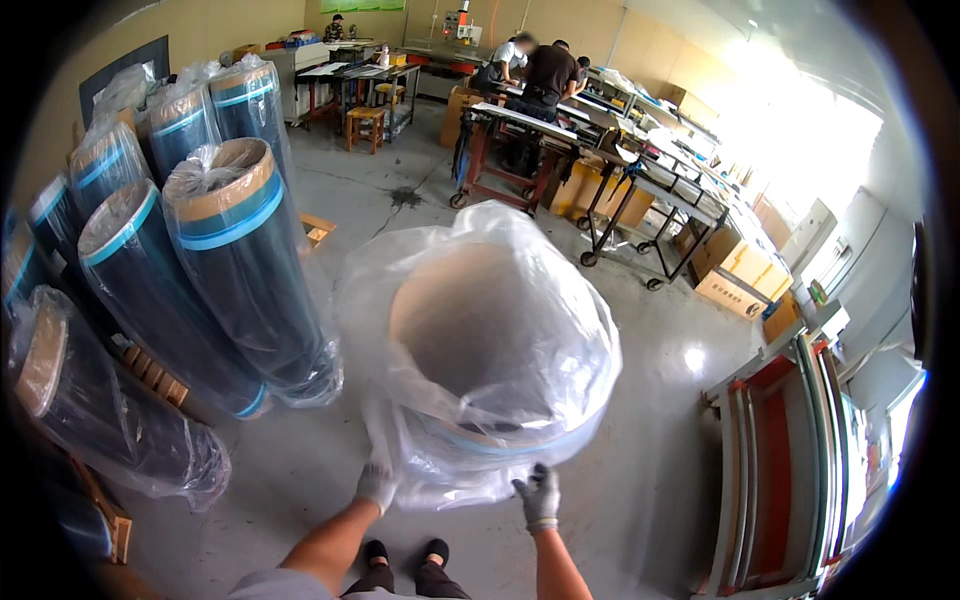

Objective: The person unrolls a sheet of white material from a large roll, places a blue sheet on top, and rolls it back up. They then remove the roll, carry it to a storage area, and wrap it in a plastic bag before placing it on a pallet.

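A large upright roll with a wide tan cardboard core (pixel 450 310) stands in front of me, loosely wrapped in a clear plastic bag (pixel 585 370). A light blue band shows faintly through the film on its near side. My left hand (pixel 377 487), in a pale glove, is closed on the bag's loose film at the roll's near left. Close by the near right edge of the film is my right hand (pixel 540 497), gloved with dark fingertips. Its thumb and fingers are apart, and nothing shows between them; whether it touches the film I cannot tell.
Several dark plastic-wrapped rolls (pixel 250 280) with blue bands crowd the left, some above wooden pallets (pixel 150 375). A rack with long strips (pixel 780 470) stands at the right. Wheeled worktables (pixel 660 185), cardboard boxes (pixel 740 280) and people (pixel 548 75) at work are farther back.
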`<state>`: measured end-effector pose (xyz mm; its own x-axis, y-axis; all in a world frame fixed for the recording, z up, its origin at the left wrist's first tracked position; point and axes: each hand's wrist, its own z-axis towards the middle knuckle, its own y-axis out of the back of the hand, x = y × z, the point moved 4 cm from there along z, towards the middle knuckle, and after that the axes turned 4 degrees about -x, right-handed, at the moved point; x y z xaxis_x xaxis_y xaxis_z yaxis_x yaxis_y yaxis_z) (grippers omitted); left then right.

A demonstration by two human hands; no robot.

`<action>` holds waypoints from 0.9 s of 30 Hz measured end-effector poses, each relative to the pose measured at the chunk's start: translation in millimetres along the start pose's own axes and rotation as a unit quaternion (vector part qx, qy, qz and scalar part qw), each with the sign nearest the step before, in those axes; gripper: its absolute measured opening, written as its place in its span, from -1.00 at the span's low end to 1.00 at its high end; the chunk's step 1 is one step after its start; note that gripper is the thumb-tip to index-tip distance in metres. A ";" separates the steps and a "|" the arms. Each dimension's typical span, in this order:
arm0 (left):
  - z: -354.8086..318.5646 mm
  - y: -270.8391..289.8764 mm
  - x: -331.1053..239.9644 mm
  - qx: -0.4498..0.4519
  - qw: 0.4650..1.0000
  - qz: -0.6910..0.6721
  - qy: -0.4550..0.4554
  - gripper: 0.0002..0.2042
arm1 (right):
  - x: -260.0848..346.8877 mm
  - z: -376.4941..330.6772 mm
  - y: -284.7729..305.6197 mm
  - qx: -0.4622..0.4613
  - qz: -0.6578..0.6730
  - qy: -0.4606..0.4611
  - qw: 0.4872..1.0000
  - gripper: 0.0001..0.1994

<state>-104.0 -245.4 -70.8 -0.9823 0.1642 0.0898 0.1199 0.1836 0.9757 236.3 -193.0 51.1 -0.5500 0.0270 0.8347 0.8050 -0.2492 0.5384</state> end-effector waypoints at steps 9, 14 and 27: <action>-27.9 -11.5 30.4 0.011 0.842 -0.496 0.213 -0.69 | 115.1 79.3 13.7 0.105 -0.182 0.141 0.967 -0.64; -35.3 58.7 104.0 -0.246 0.743 -0.558 0.274 -0.69 | 67.3 88.3 8.4 0.019 -0.215 0.291 0.932 -0.86; -28.8 210.2 97.0 -0.407 0.691 -0.551 0.230 -0.58 | 7.6 70.9 -17.2 -0.022 -0.115 0.160 0.980 -0.73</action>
<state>-178.3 -218.8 148.8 -0.3756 -0.0005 -0.9268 -0.6739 -0.6864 0.2734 234.1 -119.8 56.4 -0.7626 -0.2154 0.6099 0.6455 -0.3141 0.6962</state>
